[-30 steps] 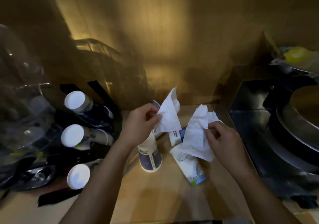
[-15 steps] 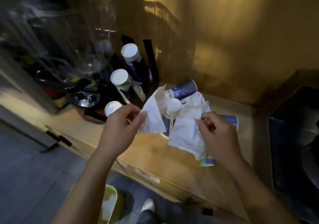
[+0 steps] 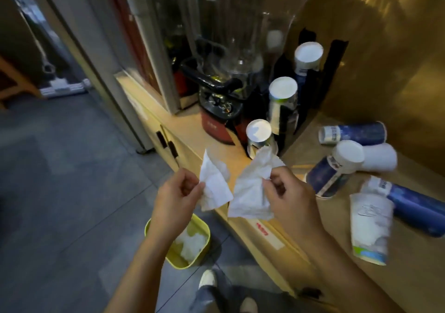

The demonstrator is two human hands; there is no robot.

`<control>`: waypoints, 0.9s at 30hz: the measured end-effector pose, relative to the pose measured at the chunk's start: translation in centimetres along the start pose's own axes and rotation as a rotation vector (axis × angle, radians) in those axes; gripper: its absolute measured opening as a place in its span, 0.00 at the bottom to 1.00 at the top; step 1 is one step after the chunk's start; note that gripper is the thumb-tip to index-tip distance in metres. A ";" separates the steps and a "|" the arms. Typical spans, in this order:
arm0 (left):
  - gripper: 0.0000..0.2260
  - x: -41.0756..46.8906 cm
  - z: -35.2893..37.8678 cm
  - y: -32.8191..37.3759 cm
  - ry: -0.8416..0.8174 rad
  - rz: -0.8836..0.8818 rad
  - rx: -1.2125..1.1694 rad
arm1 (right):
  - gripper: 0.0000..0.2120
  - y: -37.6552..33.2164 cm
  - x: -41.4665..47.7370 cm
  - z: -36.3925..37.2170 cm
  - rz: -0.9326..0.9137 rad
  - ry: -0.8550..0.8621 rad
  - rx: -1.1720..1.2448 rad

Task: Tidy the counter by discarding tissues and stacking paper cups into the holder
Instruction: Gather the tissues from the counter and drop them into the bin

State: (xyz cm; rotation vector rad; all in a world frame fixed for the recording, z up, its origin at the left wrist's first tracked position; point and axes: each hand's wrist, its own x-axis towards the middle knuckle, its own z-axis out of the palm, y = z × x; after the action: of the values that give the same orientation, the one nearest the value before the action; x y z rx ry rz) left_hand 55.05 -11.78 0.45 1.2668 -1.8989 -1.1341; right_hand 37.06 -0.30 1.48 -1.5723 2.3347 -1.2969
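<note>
The counter point(image 3: 209, 144) is long and made of light wood. At its back stands a big clear jug point(image 3: 243, 18) on a red and black blender point(image 3: 216, 112); I cannot tell what is in the jug. Just beside the blender is a black holder point(image 3: 310, 81) with three stacks of cups point(image 3: 283, 100) standing upside down in it, white bottoms up. On the floor point(image 3: 60, 180), close to the counter edge, sits a yellow bin point(image 3: 179, 261). There is crumpled white tissue inside it. To the right, loose cups lie on the counter. One blue cup point(image 3: 354, 133) lies on its side near the wall. Another blue cup point(image 3: 331, 176) stands upside down with a small white cup on top of it. A white cup point(image 3: 369, 226) lies with its mouth facing us, and it has white tissue stuffed inside. A dark blue one point(image 3: 416, 208) lies behind it. The left hand point(image 3: 175, 204) is over the bin, and its thumb and fingers pinch one tissue point(image 3: 214, 188). The right hand point(image 3: 289, 197) is over the counter edge, and its fingers pinch a second tissue point(image 3: 252, 189). The two tissues hang near each other but do not touch.
</note>
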 end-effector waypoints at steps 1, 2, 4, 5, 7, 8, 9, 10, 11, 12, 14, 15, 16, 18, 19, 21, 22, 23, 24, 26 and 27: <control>0.09 0.0 -0.5 -1.1 0.008 -0.030 0.015 | 0.04 -0.2 0.1 1.4 -0.002 -0.025 0.000; 0.09 -0.1 -1.0 -2.3 0.020 -0.067 0.023 | 0.04 -0.4 0.1 2.9 -0.005 -0.049 -0.004; 0.09 -0.1 -1.8 -4.7 0.048 -0.153 0.043 | 0.06 -0.7 0.0 6.1 -0.009 -0.097 -0.019; 0.08 0.0 -2.2 -6.0 0.066 -0.195 0.050 | 0.07 -0.9 -0.1 7.6 -0.010 -0.126 -0.029; 0.08 0.2 -2.7 -8.7 0.106 -0.274 0.040 | 0.08 -1.0 -0.4 10.8 0.020 -0.198 -0.034; 0.09 0.2 -2.9 -10.2 0.121 -0.311 0.041 | 0.08 -1.0 -0.6 12.5 0.033 -0.226 -0.035; 0.10 0.4 -3.0 -11.6 0.128 -0.343 0.050 | 0.09 -0.8 -0.7 14.1 0.036 -0.247 -0.042; 0.12 0.6 -3.1 -13.1 0.128 -0.374 0.058 | 0.11 -0.5 -0.8 15.7 0.041 -0.273 -0.051; 0.12 0.7 -3.0 -14.6 0.124 -0.407 0.062 | 0.11 -0.2 -1.0 17.4 0.055 -0.302 -0.055; 0.12 0.9 -2.8 -16.3 0.122 -0.438 0.067 | 0.11 0.3 -1.3 19.1 0.077 -0.343 -0.048; 0.11 1.5 -2.0 -19.8 0.128 -0.501 0.097 | 0.08 1.7 -2.1 22.7 0.137 -0.416 -0.019; 0.10 1.9 -1.4 -21.8 0.136 -0.535 0.113 | 0.07 2.6 -2.6 24.7 0.170 -0.438 -0.016; 0.07 2.4 -0.7 -23.9 0.146 -0.568 0.117 | 0.07 3.6 -3.0 26.7 0.183 -0.454 -0.023; 0.03 3.3 1.0 -28.1 0.158 -0.624 0.132 | 0.09 5.6 -4.3 30.9 0.173 -0.509 -0.055; 0.04 3.7 2.0 -30.3 0.159 -0.647 0.152 | 0.09 6.6 -5.0 33.0 0.177 -0.540 -0.068; 0.05 3.9 4.0 -34.3 0.133 -0.681 0.197 | 0.06 9.0 -6.8 36.8 0.218 -0.592 -0.087; 0.05 3.8 5.1 -36.4 0.106 -0.693 0.222 | 0.05 10.4 -7.8 38.7 0.262 -0.626 -0.093; 0.05 3.7 6.2 -38.3 0.076 -0.702 0.254 | 0.06 11.9 -9.0 40.5 0.313 -0.683 -0.110; 0.05 3.6 7.1 -40.1 0.053 -0.698 0.289 | 0.06 13.2 -10.2 42.1 0.341 -0.726 -0.132; 0.06 3.1 8.8 -43.4 0.014 -0.649 0.389 | 0.07 15.7 -12.4 44.6 0.373 -0.759 -0.169; 0.08 2.9 9.6 -44.8 -0.042 -0.604 0.477 | 0.08 16.6 -13.3 45.5 0.379 -0.776 -0.191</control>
State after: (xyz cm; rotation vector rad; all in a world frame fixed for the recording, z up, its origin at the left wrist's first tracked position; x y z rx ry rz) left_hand 65.28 -19.60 -43.64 2.2012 -1.9399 -1.0060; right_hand 51.90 -15.34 -44.16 -1.2521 2.1023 -0.2988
